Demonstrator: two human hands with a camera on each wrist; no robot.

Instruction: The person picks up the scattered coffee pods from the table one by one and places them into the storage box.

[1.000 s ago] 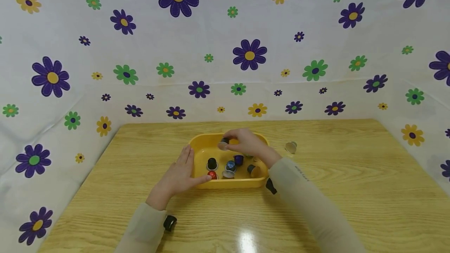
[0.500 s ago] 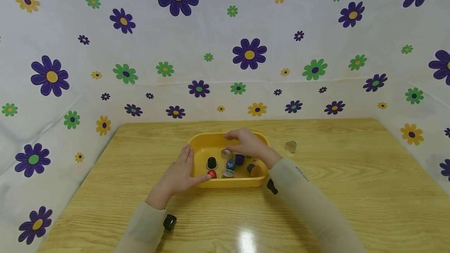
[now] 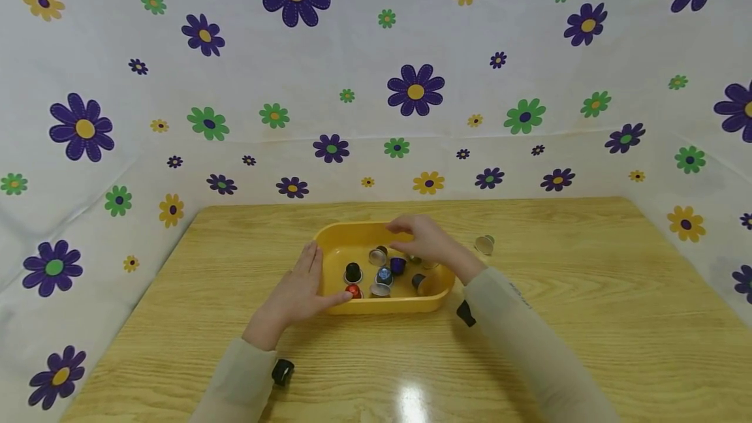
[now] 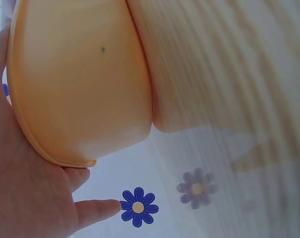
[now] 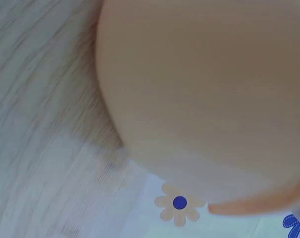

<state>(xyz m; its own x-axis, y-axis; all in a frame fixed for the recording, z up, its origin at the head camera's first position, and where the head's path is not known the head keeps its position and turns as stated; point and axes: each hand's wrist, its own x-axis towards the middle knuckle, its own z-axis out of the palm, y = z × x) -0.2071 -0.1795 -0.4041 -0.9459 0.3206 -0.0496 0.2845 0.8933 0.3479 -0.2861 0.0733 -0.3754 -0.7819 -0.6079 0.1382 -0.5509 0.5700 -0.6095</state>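
Observation:
A yellow tray (image 3: 382,306) holds several coffee capsules. My left hand (image 3: 292,296) lies along its left rim with straight fingers, and the thumb reaches over the near rim beside a red capsule (image 3: 354,291). Over the back right of the tray hovers my right hand (image 3: 430,240), fingers loosely bent, with nothing visible in its grasp. Below its fingertips a dark capsule (image 3: 378,256) lies tipped, its pale lid toward me. Nearby are a dark blue capsule (image 3: 397,266), a light blue one (image 3: 384,275) and a black one (image 3: 353,273). The right hand and forearm partly cover other capsules at the right.
One pale capsule (image 3: 484,245) lies on the wooden table (image 3: 564,292), right of the tray. Flowered white cloth (image 3: 352,51) rises behind the table and at both sides. The tray's outer wall fills much of the left wrist view and right wrist view.
My right hand has released the dark capsule, which now lies in the tray, and has drawn slightly right. The left hand has stayed on the rim.

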